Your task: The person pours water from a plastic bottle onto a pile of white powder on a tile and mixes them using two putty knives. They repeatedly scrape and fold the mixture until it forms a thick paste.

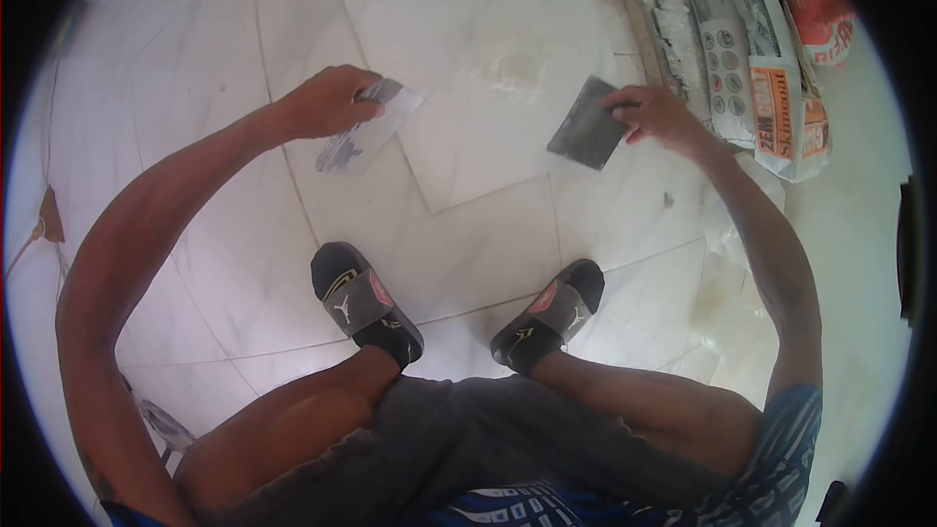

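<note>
I am squatting on a white tiled floor. My left hand (332,101) holds a flat metal scraper blade (371,127) smeared with white paste, out over the floor at the left. My right hand (656,114) grips a dark grey flat trowel blade (587,138) by its right edge. Both tools hover beside a loose white square tile (468,88) lying on the floor between them. A patch of whitish paste (517,68) sits on that tile near its middle.
Several printed bags of powder (771,49) lie stacked along the upper right. My feet in black and grey slides (366,301) (549,314) stand on the floor tiles below the loose tile. Crumpled clear plastic (732,224) lies at the right.
</note>
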Demonstrator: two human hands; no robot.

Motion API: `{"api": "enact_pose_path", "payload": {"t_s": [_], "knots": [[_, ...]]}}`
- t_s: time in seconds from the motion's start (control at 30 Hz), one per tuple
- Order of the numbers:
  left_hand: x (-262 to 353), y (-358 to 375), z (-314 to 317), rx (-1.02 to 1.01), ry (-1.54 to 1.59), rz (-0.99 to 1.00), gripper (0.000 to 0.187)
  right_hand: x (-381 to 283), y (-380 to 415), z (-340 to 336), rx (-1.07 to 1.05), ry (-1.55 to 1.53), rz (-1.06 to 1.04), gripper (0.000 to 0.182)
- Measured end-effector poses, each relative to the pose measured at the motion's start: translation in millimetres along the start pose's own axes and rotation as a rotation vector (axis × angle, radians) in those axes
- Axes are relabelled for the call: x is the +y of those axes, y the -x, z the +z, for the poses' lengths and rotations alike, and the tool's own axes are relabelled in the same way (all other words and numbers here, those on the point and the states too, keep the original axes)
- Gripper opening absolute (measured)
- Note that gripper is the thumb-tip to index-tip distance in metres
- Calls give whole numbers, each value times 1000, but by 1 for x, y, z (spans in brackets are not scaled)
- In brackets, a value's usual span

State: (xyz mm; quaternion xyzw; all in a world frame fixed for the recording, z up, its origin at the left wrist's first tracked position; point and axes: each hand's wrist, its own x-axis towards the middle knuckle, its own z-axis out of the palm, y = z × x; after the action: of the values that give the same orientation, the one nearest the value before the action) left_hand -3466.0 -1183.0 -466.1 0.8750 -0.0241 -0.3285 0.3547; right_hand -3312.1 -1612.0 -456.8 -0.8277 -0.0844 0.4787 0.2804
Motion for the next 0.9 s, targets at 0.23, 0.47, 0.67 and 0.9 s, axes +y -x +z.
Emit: {"api": "enact_pose_path", "payload": {"t_s": [0.23,0.47,0.67,0.9], "knots": [[5,2,-3,-23,27,26,27,-6,37,11,-32,134,-39,53],[-2,-4,3,-12,30,71,26,30,23,34,248,685,-232,45],[3,-3,1,-1,18,88,27,33,26,46,396,1220,-205,18],[4,-5,2,-19,18,53,25,26,12,64,267,1227,-535,14]]}}
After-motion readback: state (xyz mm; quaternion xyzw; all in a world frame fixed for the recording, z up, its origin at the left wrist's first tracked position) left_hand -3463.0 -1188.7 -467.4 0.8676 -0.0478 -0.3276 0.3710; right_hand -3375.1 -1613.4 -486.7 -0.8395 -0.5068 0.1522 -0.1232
